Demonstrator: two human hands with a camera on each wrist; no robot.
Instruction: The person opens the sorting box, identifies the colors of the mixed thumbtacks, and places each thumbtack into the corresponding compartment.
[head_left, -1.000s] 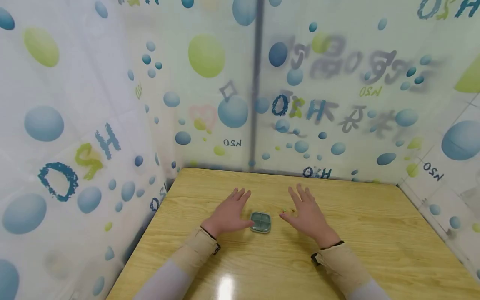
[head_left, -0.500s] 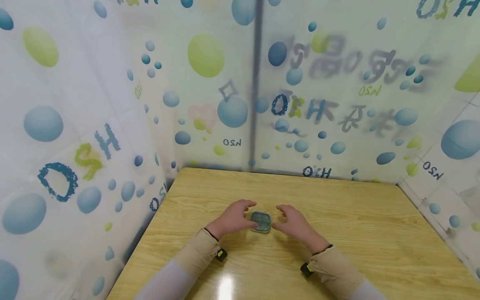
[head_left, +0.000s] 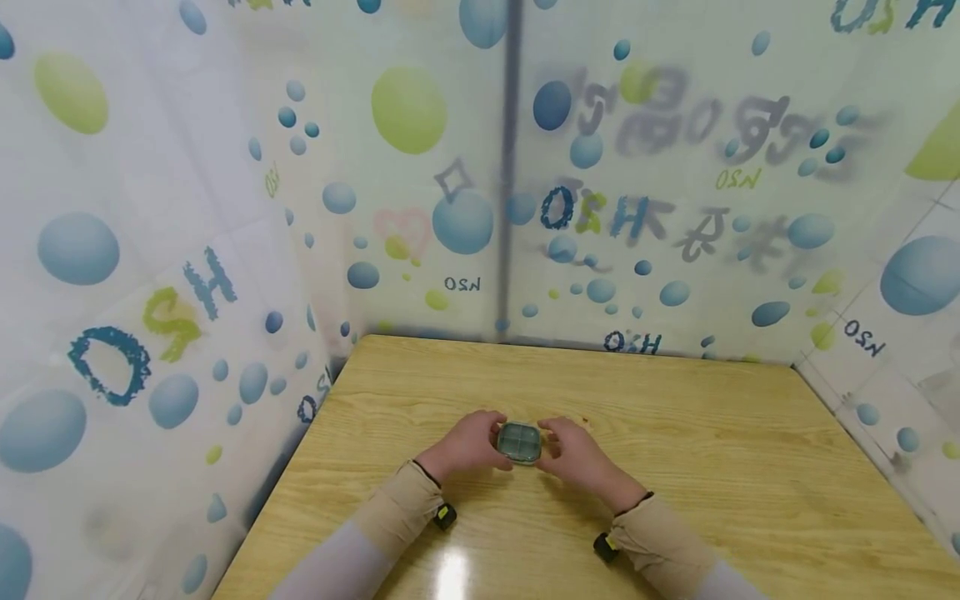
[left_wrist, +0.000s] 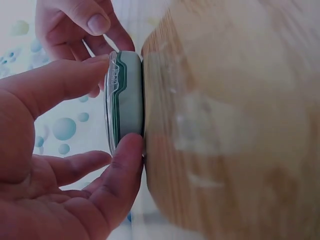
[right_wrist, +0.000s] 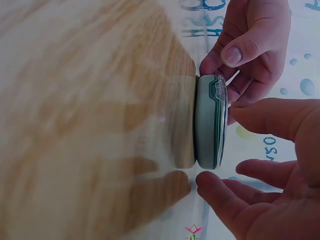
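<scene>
A small green pill box (head_left: 519, 443) with a clear lid and a divided inside lies flat on the wooden table. My left hand (head_left: 467, 446) holds its left side; in the left wrist view a fingertip (left_wrist: 129, 147) lies against the pale wall of the pill box (left_wrist: 131, 95), and the thumb (left_wrist: 82, 80) is at the lid's rim. My right hand (head_left: 577, 454) curves loosely about the right side. In the right wrist view its thumb (right_wrist: 265, 117) and forefinger (right_wrist: 215, 187) are spread, with a narrow gap between the forefinger and the pill box (right_wrist: 205, 120).
Beyond my right hand a tiny reddish item (head_left: 586, 422) lies on the table (head_left: 712, 450); a small pink and green piece (right_wrist: 193, 231) shows in the right wrist view. Curtains (head_left: 405, 192) printed with bubbles and letters hang behind the table and at both sides.
Both hands have come down and inward from spread fingers over the table to the two sides of the pill box. Their fingers have curled in around it. The pill box has barely moved.
</scene>
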